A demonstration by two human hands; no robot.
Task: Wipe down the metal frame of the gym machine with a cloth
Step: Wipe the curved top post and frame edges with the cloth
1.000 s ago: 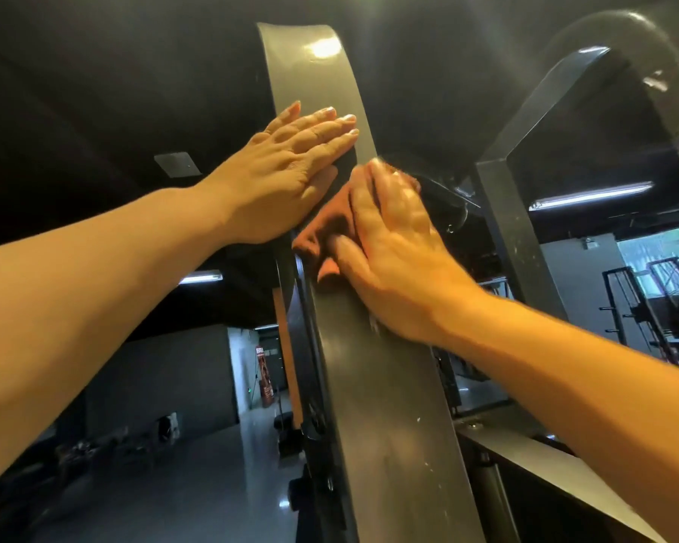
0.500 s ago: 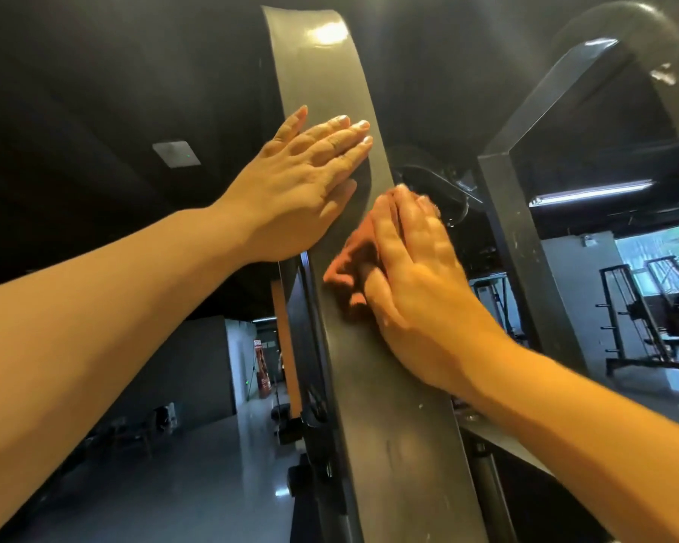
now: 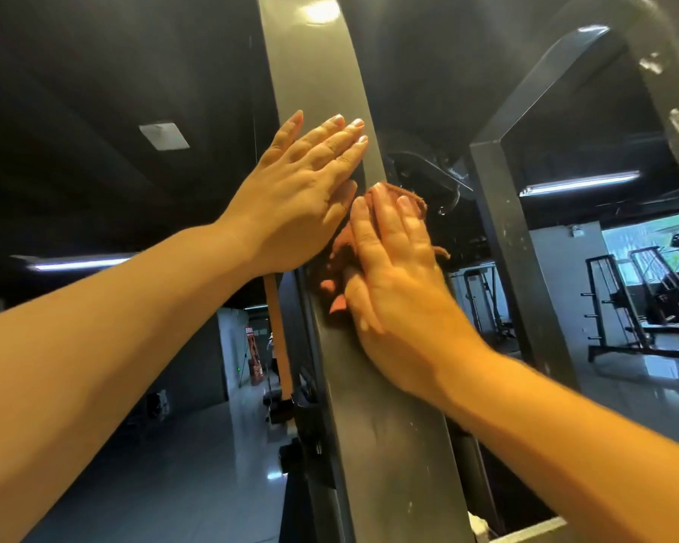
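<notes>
My left hand (image 3: 302,197) lies flat on the frame (image 3: 318,68), fingers straight and together, holding nothing. Just below it, my right hand (image 3: 400,284) presses the cloth (image 3: 340,248) against the frame with straight fingers. The cloth is rust-orange and bunched, with frayed edges showing around my fingers.

Frame upright (image 3: 389,444) runs through centre, bottom to top; left hand (image 3: 302,197) flat on its left edge, upper part; right hand (image 3: 400,284) just below and right of left hand, pressed flat on upright's face; cloth (image 3: 338,248) between right palm and upright, edges showing past fingertips and thumb side; bracket (image 3: 428,170) behind upright, right of hands; second frame post (image 3: 518,248) further right; rack (image 3: 612,307) far right, behind post; ceiling panel (image 3: 163,135) upper left.
</notes>
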